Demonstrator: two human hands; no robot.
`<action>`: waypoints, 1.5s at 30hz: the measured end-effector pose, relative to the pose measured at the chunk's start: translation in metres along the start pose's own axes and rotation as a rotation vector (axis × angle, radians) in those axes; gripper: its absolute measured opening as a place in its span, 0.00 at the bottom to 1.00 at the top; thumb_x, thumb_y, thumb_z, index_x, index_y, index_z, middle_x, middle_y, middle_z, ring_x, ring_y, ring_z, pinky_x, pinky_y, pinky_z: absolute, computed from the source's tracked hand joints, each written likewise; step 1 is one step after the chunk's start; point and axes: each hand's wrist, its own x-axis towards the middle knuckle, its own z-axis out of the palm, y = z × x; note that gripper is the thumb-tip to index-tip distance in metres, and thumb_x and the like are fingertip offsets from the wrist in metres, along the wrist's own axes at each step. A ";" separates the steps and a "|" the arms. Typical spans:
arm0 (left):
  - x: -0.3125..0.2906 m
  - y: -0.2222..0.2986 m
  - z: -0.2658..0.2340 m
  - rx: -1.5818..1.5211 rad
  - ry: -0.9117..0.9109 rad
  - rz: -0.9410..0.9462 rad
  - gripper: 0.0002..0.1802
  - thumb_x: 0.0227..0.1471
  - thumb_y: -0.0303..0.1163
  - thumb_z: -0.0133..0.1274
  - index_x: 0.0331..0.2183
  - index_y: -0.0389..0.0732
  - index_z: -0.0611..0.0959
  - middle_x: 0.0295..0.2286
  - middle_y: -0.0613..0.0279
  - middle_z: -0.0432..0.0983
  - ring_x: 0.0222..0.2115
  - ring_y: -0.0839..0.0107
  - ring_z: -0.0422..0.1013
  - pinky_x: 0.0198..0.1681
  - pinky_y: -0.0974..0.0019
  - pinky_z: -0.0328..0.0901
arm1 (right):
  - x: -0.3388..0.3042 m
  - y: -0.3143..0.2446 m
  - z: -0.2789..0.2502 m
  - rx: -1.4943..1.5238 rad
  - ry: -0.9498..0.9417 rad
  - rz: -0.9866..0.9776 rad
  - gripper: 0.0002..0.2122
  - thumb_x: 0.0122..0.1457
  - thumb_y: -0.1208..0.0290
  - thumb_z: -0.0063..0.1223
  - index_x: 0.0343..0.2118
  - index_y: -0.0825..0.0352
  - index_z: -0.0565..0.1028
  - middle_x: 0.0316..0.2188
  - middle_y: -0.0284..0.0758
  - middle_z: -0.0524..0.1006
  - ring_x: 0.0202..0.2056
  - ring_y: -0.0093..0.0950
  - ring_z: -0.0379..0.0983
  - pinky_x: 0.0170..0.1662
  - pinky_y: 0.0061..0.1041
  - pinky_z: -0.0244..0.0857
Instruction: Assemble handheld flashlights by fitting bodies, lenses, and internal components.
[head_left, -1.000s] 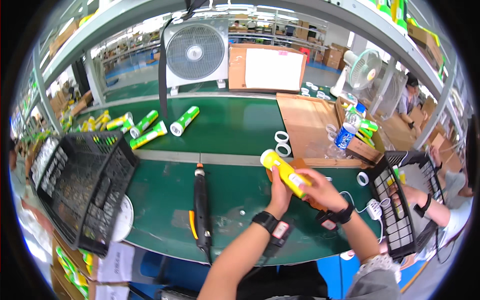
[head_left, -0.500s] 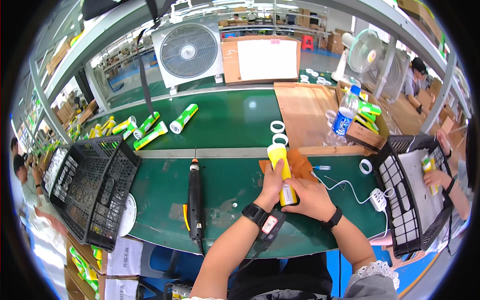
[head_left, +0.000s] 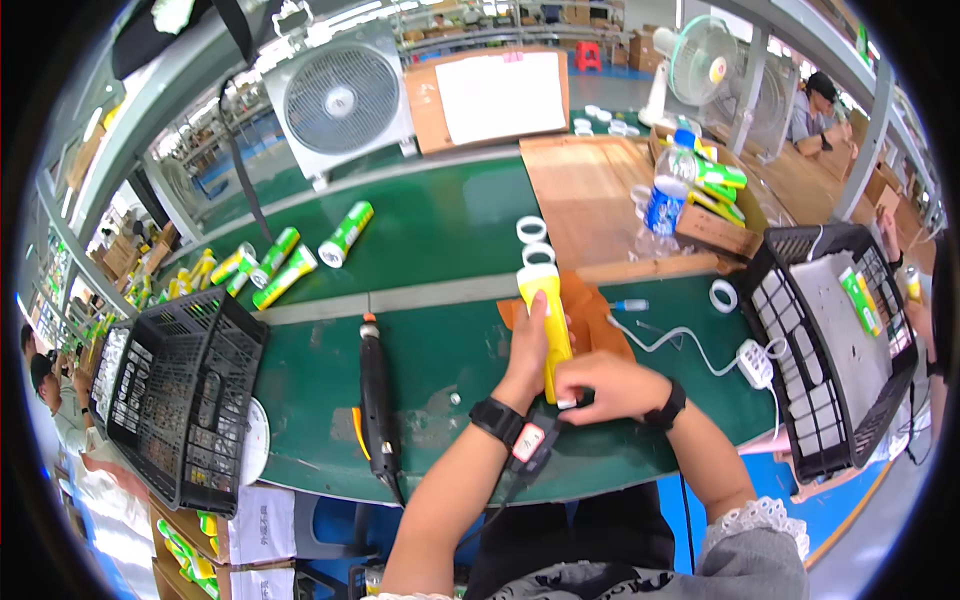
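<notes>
A yellow flashlight (head_left: 548,308) lies lengthwise on a brown mat (head_left: 592,312) on the green bench, its head pointing away from me. My left hand (head_left: 526,352) grips its body from the left side. My right hand (head_left: 598,386) pinches the near tail end of the flashlight. Both wrists wear dark bands, and a tag hangs from the left one.
A black electric screwdriver (head_left: 376,388) lies left of my hands. A black basket (head_left: 176,394) stands at the left, another black basket (head_left: 838,350) at the right. White tape rolls (head_left: 534,240), a white power strip (head_left: 754,362), green-yellow tubes (head_left: 286,262), a bottle (head_left: 666,196) and fans sit further back.
The flashlight came down from a raised, tilted hold to lie on the brown mat. My left hand now grips its side and my right hand moved to its near end.
</notes>
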 end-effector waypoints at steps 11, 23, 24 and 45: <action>-0.007 0.005 0.007 0.036 -0.140 0.485 0.17 0.57 0.41 0.38 0.42 0.39 0.62 0.31 0.55 0.69 0.23 0.70 0.68 0.26 0.68 0.66 | -0.005 0.016 -0.013 -0.277 0.066 0.045 0.24 0.29 0.58 0.67 0.25 0.64 0.64 0.21 0.32 0.68 0.24 0.32 0.66 0.28 0.28 0.58; -0.009 0.001 0.010 0.049 -0.129 0.360 0.12 0.56 0.36 0.38 0.40 0.41 0.62 0.31 0.58 0.67 0.24 0.71 0.68 0.24 0.67 0.67 | -0.005 0.041 -0.020 -0.352 0.789 0.403 0.09 0.53 0.65 0.48 0.27 0.64 0.65 0.15 0.41 0.70 0.20 0.42 0.69 0.23 0.37 0.61; -0.011 0.003 0.011 0.045 -0.105 0.326 0.12 0.56 0.36 0.38 0.40 0.41 0.62 0.31 0.58 0.67 0.24 0.71 0.68 0.24 0.67 0.67 | -0.009 0.046 -0.025 -0.372 0.686 0.453 0.09 0.52 0.66 0.49 0.27 0.64 0.65 0.17 0.41 0.71 0.23 0.42 0.69 0.25 0.37 0.62; -0.005 -0.005 0.003 -0.125 -0.198 0.108 0.24 0.50 0.31 0.44 0.49 0.40 0.60 0.42 0.58 0.65 0.38 0.69 0.65 0.42 0.66 0.62 | -0.006 0.043 -0.025 -0.214 0.709 0.106 0.08 0.52 0.74 0.47 0.37 0.62 0.72 0.32 0.36 0.76 0.33 0.37 0.72 0.36 0.30 0.66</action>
